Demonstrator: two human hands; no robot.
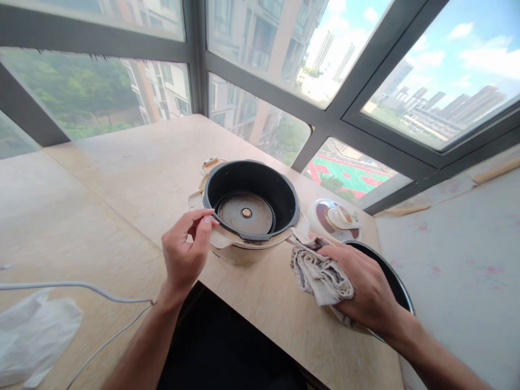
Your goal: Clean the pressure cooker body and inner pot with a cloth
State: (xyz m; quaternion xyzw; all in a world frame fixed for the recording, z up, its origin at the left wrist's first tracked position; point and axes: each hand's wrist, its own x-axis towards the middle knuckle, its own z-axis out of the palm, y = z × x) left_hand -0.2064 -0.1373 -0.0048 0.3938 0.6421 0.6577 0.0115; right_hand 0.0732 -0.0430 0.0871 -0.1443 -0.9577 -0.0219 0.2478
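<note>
Pale wood made up the worktop (pixel 122 179), an L-shaped slab running under the corner windows. From the head view, a cream rice cooker (pixel 247 216) stood open near the middle of the slab, its dark well showing a round heating plate (pixel 246 213) with a small brass-coloured button at the centre.

The left hand (pixel 184 252) sat at about eight o'clock from the cooker, thumb and fingertips pinched on the near rim of its black collar, the other fingers curled loosely. The right hand (pixel 361 284) lay at about four o'clock from the cooker, closed over a crumpled, stained cloth (pixel 319 273), one corner of which reached up to the cooker's side. Beneath that hand and cloth rested a dark inner pot (pixel 396 281), mostly covered, only its far rim showing. The two hands were well apart, one on each side of the cooker.

Just beside the cooker at three o'clock lay its white and maroon lid (pixel 335 216). A white cable (pixel 81 285) trailed across the worktop at nine o'clock, with a crumpled white plastic bag (pixel 34 336) lower down at the left edge.
</note>
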